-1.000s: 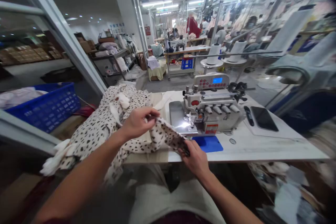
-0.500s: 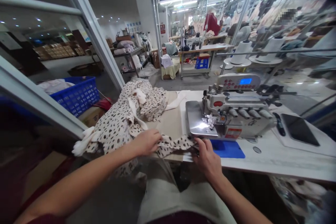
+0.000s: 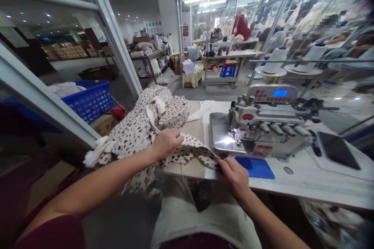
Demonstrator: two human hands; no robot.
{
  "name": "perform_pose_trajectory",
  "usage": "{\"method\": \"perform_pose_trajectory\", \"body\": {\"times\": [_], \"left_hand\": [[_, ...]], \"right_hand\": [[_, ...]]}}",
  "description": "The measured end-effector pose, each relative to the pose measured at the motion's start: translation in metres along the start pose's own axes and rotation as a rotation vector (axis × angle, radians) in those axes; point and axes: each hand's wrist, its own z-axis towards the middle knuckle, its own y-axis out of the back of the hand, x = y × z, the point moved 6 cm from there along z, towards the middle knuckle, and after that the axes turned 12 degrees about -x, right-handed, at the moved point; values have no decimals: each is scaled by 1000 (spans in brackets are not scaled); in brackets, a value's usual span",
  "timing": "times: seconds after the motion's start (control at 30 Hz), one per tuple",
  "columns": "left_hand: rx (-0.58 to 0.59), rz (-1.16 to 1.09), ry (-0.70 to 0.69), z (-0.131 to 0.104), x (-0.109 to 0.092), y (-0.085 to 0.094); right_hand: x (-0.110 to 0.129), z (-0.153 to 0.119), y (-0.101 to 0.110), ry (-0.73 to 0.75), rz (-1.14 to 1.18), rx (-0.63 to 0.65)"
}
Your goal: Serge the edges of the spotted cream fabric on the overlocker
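Both left hand (image 3: pixel 167 144) and right hand (image 3: pixel 236 176) pinch the spotted fabric (image 3: pixel 191 147) between closed fingers (image 3: pixel 225 164).

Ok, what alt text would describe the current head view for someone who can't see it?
Bare left fingers and right fingers hold black-spotted pale fabric near a sewing machine. A heap of similar cloth lies at left; a blue basket stands farther left.

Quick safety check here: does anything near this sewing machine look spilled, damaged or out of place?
No clear spill or damage. The spotted fabric looks untidy, though: bunched left of the sewing machine, it droops partly off the table.
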Motion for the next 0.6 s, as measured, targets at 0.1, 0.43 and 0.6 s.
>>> {"method": "perform_pose_trajectory", "body": {"times": [0.1,0.43,0.6], "left_hand": [[242,-57,-20,-21,-4,-19],[359,-44,360,-9,45,19],[204,170,738,-9,138,64]], "right_hand": [[7,-1,-9,44,72,127],[5,3,-35,-43,-126,319],[-4,-5,-24,-39,-58,162]]}}
